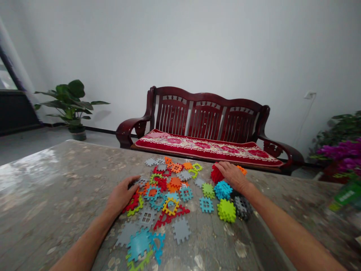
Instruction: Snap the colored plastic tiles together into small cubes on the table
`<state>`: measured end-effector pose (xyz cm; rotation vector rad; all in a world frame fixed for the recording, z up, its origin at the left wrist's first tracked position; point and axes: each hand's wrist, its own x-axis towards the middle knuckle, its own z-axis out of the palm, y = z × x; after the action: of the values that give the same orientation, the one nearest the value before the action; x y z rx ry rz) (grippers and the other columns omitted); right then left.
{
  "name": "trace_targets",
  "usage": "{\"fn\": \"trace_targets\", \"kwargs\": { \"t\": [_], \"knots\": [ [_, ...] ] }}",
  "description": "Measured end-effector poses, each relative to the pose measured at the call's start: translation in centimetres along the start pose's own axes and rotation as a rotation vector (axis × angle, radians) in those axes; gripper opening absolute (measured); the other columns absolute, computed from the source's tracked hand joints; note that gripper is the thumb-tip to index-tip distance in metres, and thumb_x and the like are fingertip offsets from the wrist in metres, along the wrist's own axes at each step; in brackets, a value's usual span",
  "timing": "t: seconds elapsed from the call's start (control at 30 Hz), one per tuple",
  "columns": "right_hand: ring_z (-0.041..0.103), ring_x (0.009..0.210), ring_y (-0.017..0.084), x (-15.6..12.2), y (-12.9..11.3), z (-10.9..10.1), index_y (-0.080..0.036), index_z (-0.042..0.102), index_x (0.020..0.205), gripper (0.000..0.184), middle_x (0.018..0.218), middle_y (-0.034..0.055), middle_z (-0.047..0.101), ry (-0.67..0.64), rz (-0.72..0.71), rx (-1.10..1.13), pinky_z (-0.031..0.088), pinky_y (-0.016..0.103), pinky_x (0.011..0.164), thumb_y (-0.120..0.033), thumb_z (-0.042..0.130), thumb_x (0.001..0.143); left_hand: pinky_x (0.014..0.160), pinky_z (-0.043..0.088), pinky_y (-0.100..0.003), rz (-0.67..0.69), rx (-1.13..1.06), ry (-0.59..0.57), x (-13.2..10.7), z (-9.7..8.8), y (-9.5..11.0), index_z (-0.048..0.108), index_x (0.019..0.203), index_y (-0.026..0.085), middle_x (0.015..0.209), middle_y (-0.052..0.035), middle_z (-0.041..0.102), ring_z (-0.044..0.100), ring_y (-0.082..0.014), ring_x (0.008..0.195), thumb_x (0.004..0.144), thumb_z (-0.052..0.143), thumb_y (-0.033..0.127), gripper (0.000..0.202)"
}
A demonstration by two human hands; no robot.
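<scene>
Fingertips of my left hand [123,194] reach the left edge of a spread of flat plastic interlocking tiles, beside a grey window-shaped tile [142,182]. A gap shows between its thumb and forefinger. Under that hand lie a red tile [131,203] and a lime-green one. My right hand [231,175] has its fingers closed over a stack of red tiles [216,174]; its thumb is hidden. Close by are a blue stack [223,190], a lime-green stack [226,210] and a dark grey stack [243,207], partly behind my forearm.
Loose tiles cover the table [70,180] between my arms, including a large blue square [139,244] and a red triangle frame [172,217]. Orange tiles [241,170] lie beyond my right wrist. A wooden bench [207,116] stands behind, with purple flowers [342,152] at right.
</scene>
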<state>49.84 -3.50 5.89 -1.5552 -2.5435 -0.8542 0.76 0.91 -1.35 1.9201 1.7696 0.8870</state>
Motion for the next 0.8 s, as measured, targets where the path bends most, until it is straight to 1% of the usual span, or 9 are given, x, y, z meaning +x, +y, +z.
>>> {"fn": "trace_targets", "kwargs": {
  "t": [0.1, 0.27, 0.37, 0.47, 0.57, 0.67, 0.73, 0.8],
  "knots": [
    [0.052, 0.118, 0.030, -0.1, 0.1, -0.2, -0.017, 0.041, 0.141, 0.070, 0.132, 0.0156, 0.056, -0.010, -0.002, 0.028, 0.047, 0.043, 0.097, -0.008, 0.062, 0.075, 0.101, 0.049, -0.038, -0.008, -0.030, 0.014, -0.1, -0.1, 0.3, 0.068, 0.119, 0.021, 0.118, -0.0063, 0.074, 0.068, -0.0254, 0.108, 0.081, 0.051, 0.040, 0.046],
    [0.049, 0.124, 0.029, -0.2, 0.3, -1.3, -0.019, 0.037, 0.146, 0.079, 0.139, 0.0140, 0.053, -0.033, -0.013, 0.105, 0.043, 0.045, 0.102, -0.006, 0.061, 0.071, 0.097, 0.052, -0.036, -0.068, -0.104, 0.052, -0.2, -0.9, 0.8, 0.065, 0.124, 0.019, 0.116, -0.0067, 0.074, 0.069, -0.0248, 0.103, 0.080, 0.051, 0.039, 0.050],
    [0.048, 0.126, 0.029, -0.3, 0.3, -2.1, -0.018, 0.040, 0.145, 0.080, 0.142, 0.0144, 0.052, -0.047, -0.016, 0.149, 0.041, 0.046, 0.103, -0.005, 0.060, 0.069, 0.096, 0.052, -0.038, -0.082, -0.128, 0.112, 0.1, -1.5, 1.1, 0.066, 0.124, 0.020, 0.114, -0.0069, 0.075, 0.069, -0.0258, 0.102, 0.080, 0.052, 0.040, 0.050],
    [0.048, 0.126, 0.029, -0.3, 0.3, -2.5, -0.018, 0.042, 0.144, 0.079, 0.141, 0.0141, 0.052, -0.051, -0.009, 0.187, 0.039, 0.047, 0.105, -0.004, 0.058, 0.068, 0.092, 0.053, -0.037, -0.062, -0.173, 0.156, 0.6, -2.3, 2.0, 0.068, 0.121, 0.019, 0.112, -0.0070, 0.075, 0.070, -0.0252, 0.100, 0.079, 0.053, 0.041, 0.050],
    [0.048, 0.127, 0.028, -0.4, 0.2, -2.6, -0.019, 0.043, 0.144, 0.078, 0.141, 0.0137, 0.053, -0.046, 0.008, 0.205, 0.038, 0.048, 0.106, -0.004, 0.058, 0.069, 0.089, 0.054, -0.036, -0.004, -0.198, 0.136, 1.1, -2.7, 4.2, 0.069, 0.117, 0.019, 0.110, -0.0065, 0.076, 0.070, -0.0247, 0.096, 0.076, 0.056, 0.042, 0.049],
    [0.049, 0.126, 0.029, -0.3, 0.2, -2.5, -0.018, 0.044, 0.143, 0.076, 0.140, 0.0143, 0.054, -0.046, 0.022, 0.219, 0.039, 0.047, 0.105, -0.004, 0.060, 0.070, 0.091, 0.053, -0.036, 0.064, -0.137, 0.016, 1.6, -2.3, 7.4, 0.072, 0.113, 0.022, 0.108, -0.0031, 0.076, 0.070, -0.0243, 0.096, 0.075, 0.057, 0.038, 0.043],
    [0.049, 0.126, 0.029, -0.1, 0.2, -2.5, -0.018, 0.045, 0.141, 0.075, 0.138, 0.0143, 0.054, -0.046, 0.024, 0.237, 0.040, 0.047, 0.105, -0.004, 0.063, 0.070, 0.095, 0.051, -0.035, 0.131, -0.075, -0.054, 1.9, -1.2, 9.9, 0.073, 0.109, 0.024, 0.108, -0.0009, 0.076, 0.068, -0.0243, 0.102, 0.076, 0.058, 0.036, 0.038],
    [0.049, 0.126, 0.029, 0.1, 0.4, -2.6, -0.018, 0.046, 0.140, 0.074, 0.138, 0.0142, 0.055, -0.053, 0.016, 0.246, 0.040, 0.048, 0.105, -0.004, 0.065, 0.070, 0.097, 0.050, -0.034, 0.255, -0.021, -0.132, 2.1, 0.7, 12.4, 0.074, 0.104, 0.024, 0.110, -0.0017, 0.076, 0.067, -0.0240, 0.104, 0.076, 0.061, 0.032, 0.032]
  ]
}}
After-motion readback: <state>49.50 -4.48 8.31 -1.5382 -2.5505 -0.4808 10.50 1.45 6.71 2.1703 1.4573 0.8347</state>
